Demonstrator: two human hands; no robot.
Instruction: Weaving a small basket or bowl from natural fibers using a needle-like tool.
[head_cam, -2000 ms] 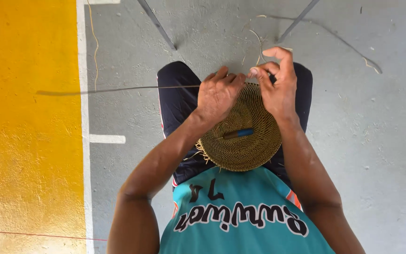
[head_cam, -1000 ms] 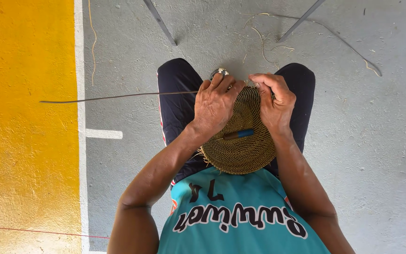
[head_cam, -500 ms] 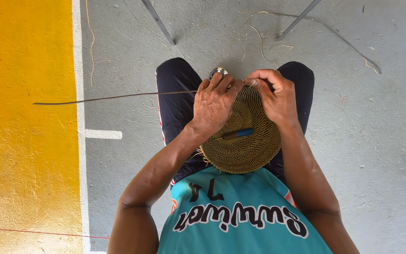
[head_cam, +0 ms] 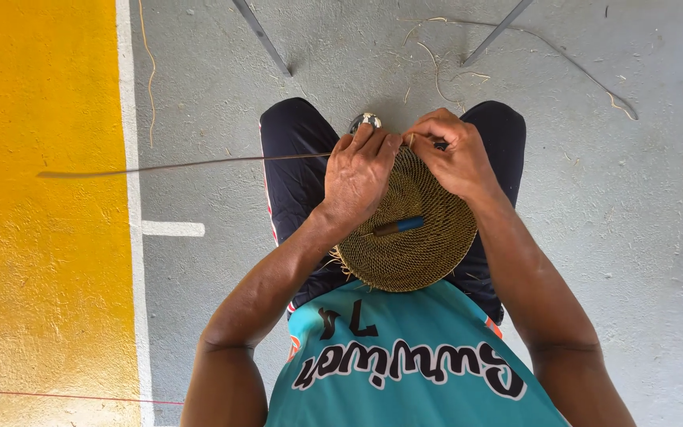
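Right hand (head_cam: pixel 456 158) lowered to woven disc (head_cam: pixel 409 233) rim, strand (head_cam: pixel 183 164) pointing left (horizontal)

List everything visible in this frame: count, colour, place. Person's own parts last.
woven disc: 1, tan-brown coiled fibre, on the lap under both hands
long strand: 1, dark, thin, runs left from the disc's far edge over the floor
small tool: 1, blue and dark, lying on the disc
loose fibres: several, pale straw, scattered on the floor beyond the knees
metal legs: 2, grey, slanting at top
floor: grey concrete, with a yellow painted area and white lines at left
red thread: 1, bottom left
jersey: 1, teal
shorts: 1, dark
left hand: on the disc's far edge, pinching the strand
right hand: closed at the disc's far edge
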